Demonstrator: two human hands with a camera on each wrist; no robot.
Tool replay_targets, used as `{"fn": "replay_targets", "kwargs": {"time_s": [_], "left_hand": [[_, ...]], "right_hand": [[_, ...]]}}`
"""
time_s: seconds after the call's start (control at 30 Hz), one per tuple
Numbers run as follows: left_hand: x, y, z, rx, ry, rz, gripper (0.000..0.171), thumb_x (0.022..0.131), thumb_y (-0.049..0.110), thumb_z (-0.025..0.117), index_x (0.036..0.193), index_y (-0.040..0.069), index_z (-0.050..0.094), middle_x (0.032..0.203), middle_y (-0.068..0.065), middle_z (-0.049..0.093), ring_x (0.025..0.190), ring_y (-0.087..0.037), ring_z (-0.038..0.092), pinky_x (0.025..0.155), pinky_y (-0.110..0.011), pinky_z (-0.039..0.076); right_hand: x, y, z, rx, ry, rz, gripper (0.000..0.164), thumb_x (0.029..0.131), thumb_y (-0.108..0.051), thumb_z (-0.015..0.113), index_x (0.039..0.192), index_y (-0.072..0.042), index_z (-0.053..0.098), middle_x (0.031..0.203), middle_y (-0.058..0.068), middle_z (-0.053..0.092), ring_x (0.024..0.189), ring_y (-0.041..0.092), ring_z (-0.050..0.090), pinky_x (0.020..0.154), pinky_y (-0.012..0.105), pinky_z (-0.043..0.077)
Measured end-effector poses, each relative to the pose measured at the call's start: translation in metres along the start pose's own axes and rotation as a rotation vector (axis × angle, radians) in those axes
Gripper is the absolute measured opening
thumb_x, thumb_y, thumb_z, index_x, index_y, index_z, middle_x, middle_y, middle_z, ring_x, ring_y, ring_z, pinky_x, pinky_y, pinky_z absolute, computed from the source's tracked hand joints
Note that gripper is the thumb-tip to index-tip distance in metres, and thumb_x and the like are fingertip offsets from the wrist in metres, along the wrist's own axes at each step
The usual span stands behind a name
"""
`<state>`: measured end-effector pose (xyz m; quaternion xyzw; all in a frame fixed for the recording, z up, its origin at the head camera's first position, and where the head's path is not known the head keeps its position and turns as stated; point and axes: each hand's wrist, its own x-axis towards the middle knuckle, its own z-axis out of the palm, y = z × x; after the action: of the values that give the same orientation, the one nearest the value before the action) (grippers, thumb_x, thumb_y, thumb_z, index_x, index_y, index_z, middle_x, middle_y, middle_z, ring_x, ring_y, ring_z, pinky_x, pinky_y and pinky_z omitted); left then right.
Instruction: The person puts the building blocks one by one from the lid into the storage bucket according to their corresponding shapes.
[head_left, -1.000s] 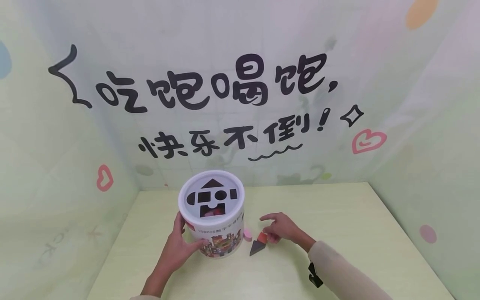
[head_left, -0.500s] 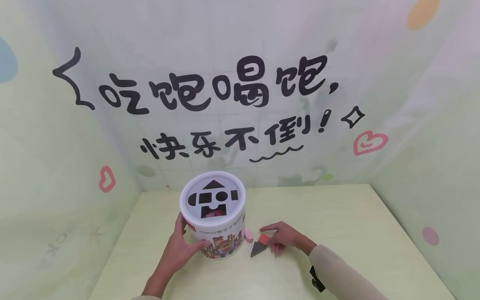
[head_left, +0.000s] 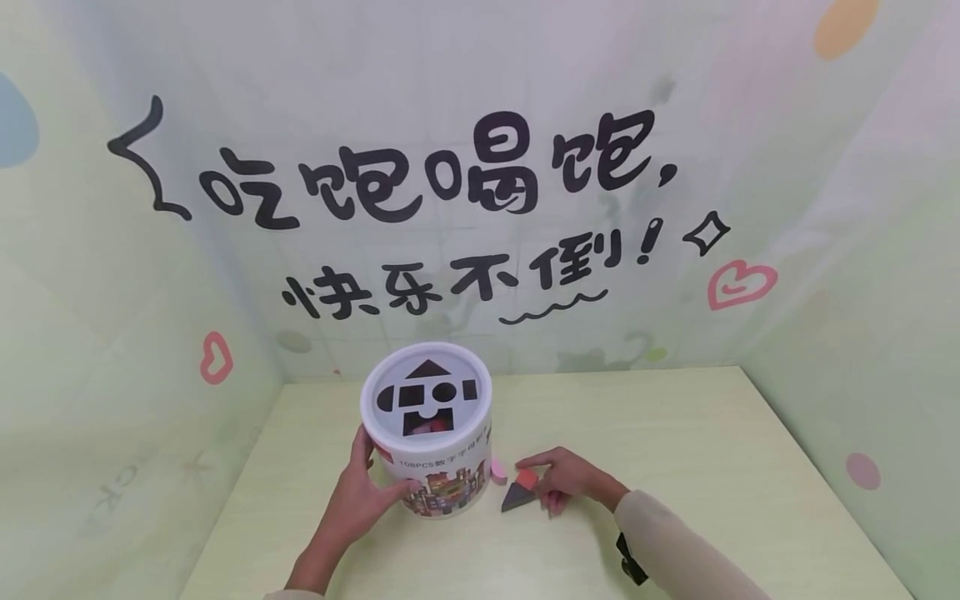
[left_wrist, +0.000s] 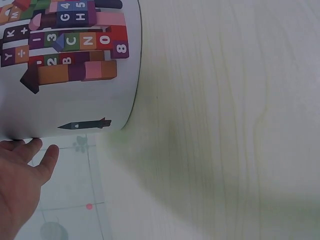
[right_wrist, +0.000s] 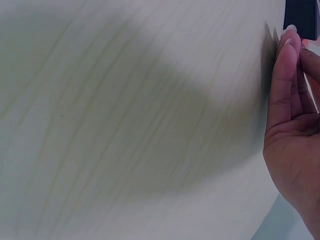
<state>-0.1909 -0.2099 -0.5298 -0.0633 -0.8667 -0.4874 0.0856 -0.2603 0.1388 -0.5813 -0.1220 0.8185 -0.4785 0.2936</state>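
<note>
A white bucket [head_left: 442,467] with shape-cut holes in its lid stands upright on the table. In the head view my left hand [head_left: 360,492] holds its side, thumb across the front; in the left wrist view fingertips [left_wrist: 33,144] touch its wall. Right of the bucket lie a pink round block [head_left: 498,472], a red block [head_left: 527,478] and a dark triangular block [head_left: 517,497]. My right hand [head_left: 566,477] is at the red and dark blocks, index finger stretched out behind the red one. Its other fingers partly hide the blocks; the right wrist view shows them nearly straight beside the dark block [right_wrist: 301,19].
The pale wooden table [head_left: 720,500] is enclosed by printed cloth walls [head_left: 480,75] at the back and both sides. Through the lid's lower hole some pink and red pieces [head_left: 431,427] show inside the bucket.
My right hand has drawn slightly off the red block, then edged back toward the blocks. The dark block has turned a little. My left hand and the bucket keep their places.
</note>
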Motion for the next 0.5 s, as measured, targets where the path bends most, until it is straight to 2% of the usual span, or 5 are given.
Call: {"fn": "replay_targets", "kwargs": {"time_s": [0.5], "left_hand": [[-0.0005, -0.0002, -0.0001, -0.003, 0.004, 0.013, 0.118, 0.070, 0.040, 0.086, 0.156, 0.019, 0.008, 0.156, -0.017, 0.031, 0.143, -0.040, 0.029, 0.111, -0.063, 0.032]], "right_hand": [[0.0019, -0.0023, -0.0016, 0.008, 0.064, -0.073, 0.033, 0.085, -0.010, 0.072, 0.117, -0.003, 0.066, 0.060, 0.008, 0.066, 0.046, 0.014, 0.060, 0.045, 0.029, 0.056]]}}
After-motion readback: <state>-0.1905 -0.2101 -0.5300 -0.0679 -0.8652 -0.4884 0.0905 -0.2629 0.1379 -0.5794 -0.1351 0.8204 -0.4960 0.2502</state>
